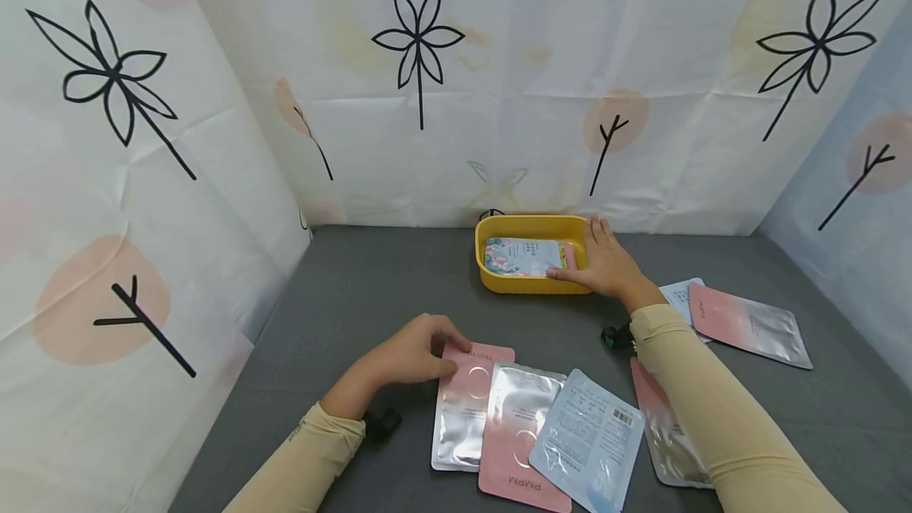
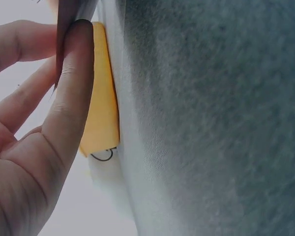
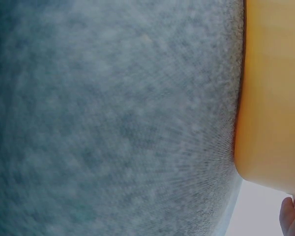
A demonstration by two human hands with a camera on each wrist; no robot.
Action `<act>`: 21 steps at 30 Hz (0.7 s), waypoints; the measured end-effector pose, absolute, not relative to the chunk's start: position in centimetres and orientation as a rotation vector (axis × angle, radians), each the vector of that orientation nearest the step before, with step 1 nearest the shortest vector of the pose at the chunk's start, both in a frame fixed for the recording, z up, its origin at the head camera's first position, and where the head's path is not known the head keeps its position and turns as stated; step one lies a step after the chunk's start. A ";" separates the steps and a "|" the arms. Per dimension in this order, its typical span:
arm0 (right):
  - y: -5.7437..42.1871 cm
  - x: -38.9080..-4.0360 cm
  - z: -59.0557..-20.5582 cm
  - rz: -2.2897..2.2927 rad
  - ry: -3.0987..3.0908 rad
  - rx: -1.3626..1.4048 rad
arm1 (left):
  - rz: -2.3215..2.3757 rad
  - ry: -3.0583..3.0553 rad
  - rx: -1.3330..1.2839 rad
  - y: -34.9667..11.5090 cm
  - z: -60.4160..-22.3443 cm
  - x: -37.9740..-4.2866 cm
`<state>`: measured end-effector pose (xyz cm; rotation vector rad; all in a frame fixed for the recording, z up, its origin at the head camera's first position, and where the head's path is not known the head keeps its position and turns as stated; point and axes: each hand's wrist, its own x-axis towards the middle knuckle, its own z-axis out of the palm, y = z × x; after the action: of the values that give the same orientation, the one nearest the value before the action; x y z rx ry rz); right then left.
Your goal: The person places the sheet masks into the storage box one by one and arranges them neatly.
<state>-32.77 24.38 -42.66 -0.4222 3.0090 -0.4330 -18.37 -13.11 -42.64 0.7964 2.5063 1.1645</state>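
Observation:
My left hand (image 1: 413,351) pinches the top edge of a pink and silver sachet (image 1: 463,410) between thumb and fingers; the left wrist view shows the pinched edge (image 2: 71,14). Overlapping it is a second pink and silver sachet (image 1: 523,426), with a light blue one (image 1: 591,438) partly on top. My right hand (image 1: 609,264) rests on the right end of a yellow basket (image 1: 534,285), fingers extended along that end and thumb reaching over the near rim. Inside the basket lies a flowered blue and white packet (image 1: 520,256), with a pink edge showing beside it.
Beneath the right forearm lies a pink and silver sachet (image 1: 663,434), partly hidden. Farther right, another pink and silver sachet (image 1: 751,327) overlaps a pale blue one (image 1: 680,299). A patterned cloth wall (image 1: 427,157) rises behind the grey tabletop (image 1: 378,275).

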 end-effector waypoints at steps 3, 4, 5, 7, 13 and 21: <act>24.4 -32.7 -42.7 -0.432 3.009 -0.421 | 1.232 2.533 0.803 -13.4 -42.5 -18.5; 24.4 -32.7 -42.6 -0.434 3.009 -0.420 | 1.257 2.540 0.799 -13.5 -42.5 -18.6; 24.4 -32.6 -42.6 -0.435 3.010 -0.420 | 1.281 2.548 0.800 -13.6 -42.5 -18.6; 24.4 -32.6 -42.7 -0.440 3.011 -0.418 | 1.323 2.559 0.790 -13.7 -42.4 -18.7; 24.4 -32.6 -42.8 -0.443 3.012 -0.405 | 1.389 2.611 0.745 -14.0 -42.1 -18.8; 24.4 -32.6 -42.8 -0.446 3.019 -0.407 | 1.610 2.659 0.695 -14.2 -41.6 -19.0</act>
<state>-32.56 24.37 -42.83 -0.4072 3.0192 -0.4463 -19.04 -14.24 -41.62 0.6947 2.6593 1.6099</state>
